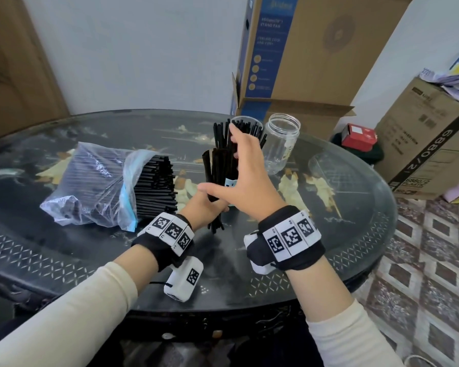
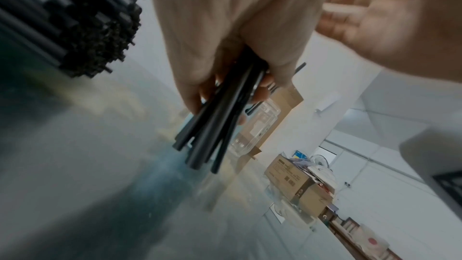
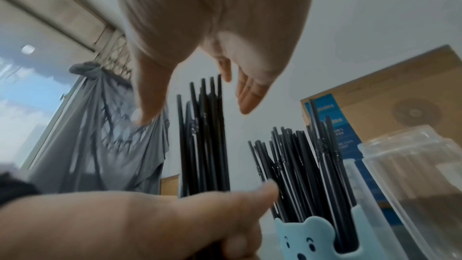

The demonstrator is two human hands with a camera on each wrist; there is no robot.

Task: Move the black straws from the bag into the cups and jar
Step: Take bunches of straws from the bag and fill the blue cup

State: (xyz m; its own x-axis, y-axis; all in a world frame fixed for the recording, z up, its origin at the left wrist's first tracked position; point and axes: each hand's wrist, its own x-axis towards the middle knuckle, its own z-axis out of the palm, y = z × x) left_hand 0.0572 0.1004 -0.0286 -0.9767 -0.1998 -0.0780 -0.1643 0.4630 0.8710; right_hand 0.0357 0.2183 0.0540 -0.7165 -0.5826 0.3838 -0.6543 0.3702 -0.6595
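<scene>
My left hand (image 1: 206,207) grips an upright bundle of black straws (image 1: 214,176) just above the table; their lower ends show below the fingers (image 2: 207,135). My right hand (image 1: 233,165) is open, thumb and fingers spread to either side of the bundle's top (image 3: 205,126), holding nothing. Just behind stands a cup with a blue bear sleeve (image 3: 312,240), filled with straws and mostly hidden in the head view. A clear cup (image 1: 247,122) further back also holds straws. The clear jar (image 1: 282,143) to the right is empty. The plastic bag (image 1: 96,181) lies at the left with many straws sticking out.
The dark round table (image 1: 64,247) has a glass top. Its edge runs close to me and curves off at the right. Cardboard boxes (image 1: 302,62) stand behind the cups, and more boxes (image 1: 429,144) sit on the tiled floor at the right.
</scene>
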